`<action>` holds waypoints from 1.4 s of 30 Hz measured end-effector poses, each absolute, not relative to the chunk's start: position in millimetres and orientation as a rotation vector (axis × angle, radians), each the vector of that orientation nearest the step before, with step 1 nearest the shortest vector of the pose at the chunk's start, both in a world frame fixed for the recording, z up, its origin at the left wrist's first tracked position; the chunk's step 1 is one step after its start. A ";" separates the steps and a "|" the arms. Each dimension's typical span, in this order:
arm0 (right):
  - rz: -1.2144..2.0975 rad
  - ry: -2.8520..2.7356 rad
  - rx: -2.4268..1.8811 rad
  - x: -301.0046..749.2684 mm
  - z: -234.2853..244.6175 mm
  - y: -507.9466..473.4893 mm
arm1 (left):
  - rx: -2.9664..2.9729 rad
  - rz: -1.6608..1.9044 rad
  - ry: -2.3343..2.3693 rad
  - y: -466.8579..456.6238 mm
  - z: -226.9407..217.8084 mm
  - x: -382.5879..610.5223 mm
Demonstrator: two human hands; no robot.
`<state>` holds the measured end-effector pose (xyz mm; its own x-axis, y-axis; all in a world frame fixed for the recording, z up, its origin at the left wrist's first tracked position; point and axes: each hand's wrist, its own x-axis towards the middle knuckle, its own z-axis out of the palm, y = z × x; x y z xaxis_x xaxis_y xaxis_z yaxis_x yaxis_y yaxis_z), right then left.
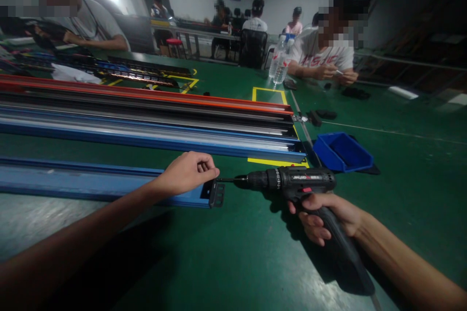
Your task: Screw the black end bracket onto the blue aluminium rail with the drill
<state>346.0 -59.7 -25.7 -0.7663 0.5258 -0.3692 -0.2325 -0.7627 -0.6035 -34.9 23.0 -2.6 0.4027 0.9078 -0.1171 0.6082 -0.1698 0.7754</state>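
My right hand (321, 216) is wrapped round the grip of a black electric drill (306, 180), which lies level and points left. The long thin bit (228, 180) of the drill reaches the end of a blue metal profile (109, 182). A black end cap (215, 193) with open slots sits on that end. My left hand (189, 172) rests over the profile beside the cap, with thumb and fingers pinched together near the bit's tip. Whatever lies between these fingers is hidden or too small to make out.
Behind lie several long profiles, including an orange one (146, 93) and a blue one (153, 138). A blue bin (343, 151) stands right of them, near water bottles (280, 63). A person (324, 53) sits across the green table (255, 252); another person (98, 24) is at far left.
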 end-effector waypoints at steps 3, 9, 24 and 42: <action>2.490 -0.766 -0.749 346.3 -26.6 -59.7 | 1.903 0.481 1.313 23.4 -3.0 -34.7; 2.491 -0.768 -0.771 346.4 -25.8 -60.2 | 1.944 0.486 1.324 24.5 -3.2 -34.2; 2.474 -0.744 -0.833 347.3 -24.8 -60.7 | 1.938 0.487 1.331 23.2 -1.8 -32.9; 2.485 -0.772 -0.792 347.5 -26.3 -59.7 | 1.969 0.489 1.307 24.0 -2.0 -33.7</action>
